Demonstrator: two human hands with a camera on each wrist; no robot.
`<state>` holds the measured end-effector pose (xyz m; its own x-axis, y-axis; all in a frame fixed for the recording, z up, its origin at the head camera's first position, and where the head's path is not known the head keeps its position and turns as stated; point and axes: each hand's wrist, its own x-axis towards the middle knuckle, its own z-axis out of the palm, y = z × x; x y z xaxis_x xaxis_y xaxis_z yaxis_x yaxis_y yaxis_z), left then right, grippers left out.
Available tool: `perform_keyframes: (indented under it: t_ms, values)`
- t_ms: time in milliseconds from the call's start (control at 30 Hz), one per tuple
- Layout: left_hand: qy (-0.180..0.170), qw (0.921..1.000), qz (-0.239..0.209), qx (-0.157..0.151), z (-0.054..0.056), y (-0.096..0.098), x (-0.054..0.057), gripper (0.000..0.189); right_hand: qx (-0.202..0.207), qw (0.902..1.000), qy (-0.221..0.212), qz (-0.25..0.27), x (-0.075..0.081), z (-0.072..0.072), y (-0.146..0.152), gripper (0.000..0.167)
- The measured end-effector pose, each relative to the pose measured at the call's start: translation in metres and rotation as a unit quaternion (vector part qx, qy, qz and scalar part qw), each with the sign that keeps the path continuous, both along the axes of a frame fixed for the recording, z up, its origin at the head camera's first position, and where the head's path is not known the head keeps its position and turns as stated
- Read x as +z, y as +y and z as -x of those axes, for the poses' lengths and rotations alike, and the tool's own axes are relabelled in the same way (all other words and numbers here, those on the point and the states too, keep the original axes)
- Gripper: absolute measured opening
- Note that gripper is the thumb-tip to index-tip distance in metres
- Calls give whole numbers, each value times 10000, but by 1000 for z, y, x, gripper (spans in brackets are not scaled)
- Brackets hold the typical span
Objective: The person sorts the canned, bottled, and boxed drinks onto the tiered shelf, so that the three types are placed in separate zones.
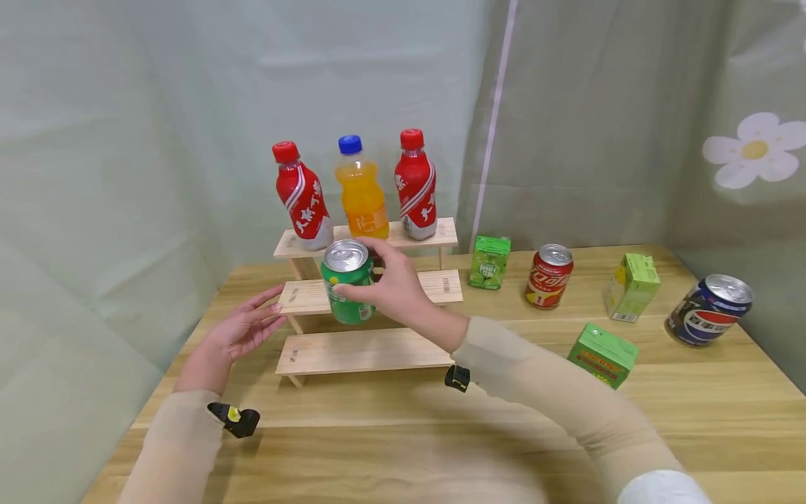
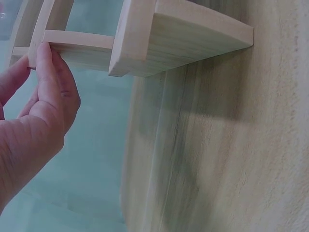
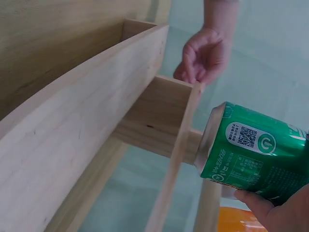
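Note:
My right hand [image 1: 403, 287] grips a green soda can [image 1: 349, 297] around its sides, thumb on the near side. The can is upright in front of the middle step of a three-tier wooden display rack [image 1: 365, 350]. In the right wrist view the green can [image 3: 251, 150] shows its bottom rim close to the middle board; contact cannot be told. My left hand [image 1: 248, 329] is at the left end of that middle step. In the left wrist view, its thumb and fingers [image 2: 46, 79] pinch the end of the board [image 2: 41, 29].
On the top step stand a red-capped cola bottle [image 1: 305, 203], an orange soda bottle [image 1: 362, 192] and another red bottle [image 1: 417, 185]. To the right are a green carton [image 1: 490, 262], red can [image 1: 549, 276], yellow-green carton [image 1: 632, 287], green box [image 1: 603, 355] and dark blue can [image 1: 708, 311].

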<state>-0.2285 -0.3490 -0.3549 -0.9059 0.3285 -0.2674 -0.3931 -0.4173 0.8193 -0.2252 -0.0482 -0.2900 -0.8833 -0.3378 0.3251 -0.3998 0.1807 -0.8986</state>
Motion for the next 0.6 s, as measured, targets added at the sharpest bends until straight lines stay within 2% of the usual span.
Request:
perform_keyframes:
  t_ms: [267,433,600]
  values:
    - [73,10000,47,-23,0,0,1,39,-17,10000,64,20,-3,8,-16,70]
    - [-47,10000,77,-3,0,0,1,38,-106,9999,-41,-8,-3,11,-23,72]
    - [-77,9999,113,25,1,1,0,38,-200,9998,74,-49,-6,15,-30,73]
